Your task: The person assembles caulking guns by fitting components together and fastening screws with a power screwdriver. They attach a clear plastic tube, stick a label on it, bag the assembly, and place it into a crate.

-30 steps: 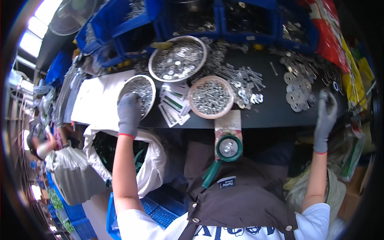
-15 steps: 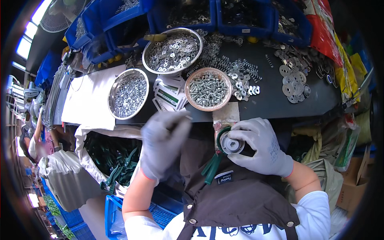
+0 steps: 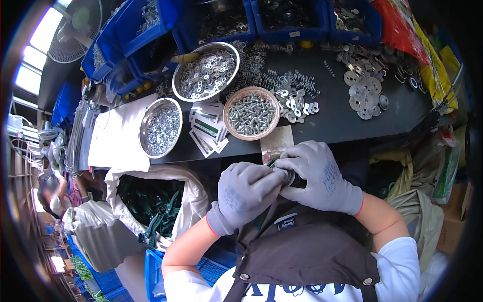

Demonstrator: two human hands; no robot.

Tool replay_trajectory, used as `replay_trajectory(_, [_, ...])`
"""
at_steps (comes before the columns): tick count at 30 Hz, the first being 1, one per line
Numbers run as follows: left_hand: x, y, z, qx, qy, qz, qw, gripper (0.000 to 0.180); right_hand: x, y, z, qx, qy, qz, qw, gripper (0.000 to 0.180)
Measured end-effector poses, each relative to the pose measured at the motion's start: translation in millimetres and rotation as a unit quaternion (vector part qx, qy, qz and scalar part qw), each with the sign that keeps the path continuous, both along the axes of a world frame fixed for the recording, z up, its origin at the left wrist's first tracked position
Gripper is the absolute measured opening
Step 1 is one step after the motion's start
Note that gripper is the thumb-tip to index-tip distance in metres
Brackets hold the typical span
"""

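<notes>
In front of my apron, both gloved hands meet at a round grey metal part (image 3: 290,176) with a green plastic loop (image 3: 272,162) round its edge. My right hand (image 3: 322,178) is closed on the part from the right side. My left hand (image 3: 250,194) presses its bent fingers together against the part from the left; anything small in its fingertips is hidden. Just beyond the hands lie a small pale plate (image 3: 277,141) at the table edge and a round pinkish dish of screws (image 3: 251,113).
Steel bowls of nuts (image 3: 160,128) and washers (image 3: 206,73) stand left of the screws, with printed cards (image 3: 206,128) between. Springs (image 3: 274,80) and metal discs (image 3: 363,93) lie on the black table (image 3: 347,128). Blue bins (image 3: 289,32) line the back. A sack (image 3: 198,191) holds green parts (image 3: 146,201).
My left hand has moved right and down to the round metal part and now touches it. My right hand has stayed on the part, which is now mostly covered. The view has shifted slightly.
</notes>
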State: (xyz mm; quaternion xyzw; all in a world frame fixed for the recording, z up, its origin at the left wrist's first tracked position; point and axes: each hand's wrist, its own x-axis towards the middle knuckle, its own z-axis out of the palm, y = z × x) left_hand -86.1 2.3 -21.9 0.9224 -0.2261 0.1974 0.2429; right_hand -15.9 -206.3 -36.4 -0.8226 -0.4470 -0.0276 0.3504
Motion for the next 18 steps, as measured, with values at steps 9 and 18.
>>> replay_trajectory(9, [0, -3, 4, 0.150, -0.069, -0.009, 0.986, 0.024, 6, -9, -9, 0.016, 0.069, 0.070, 0.995, 0.052])
replay_trajectory(18, [-21, 9, -3, 0.025, -0.052, 0.003, 0.998, 0.041, 23, -27, 41, 0.142, 0.110, 0.138, 0.974, 0.009])
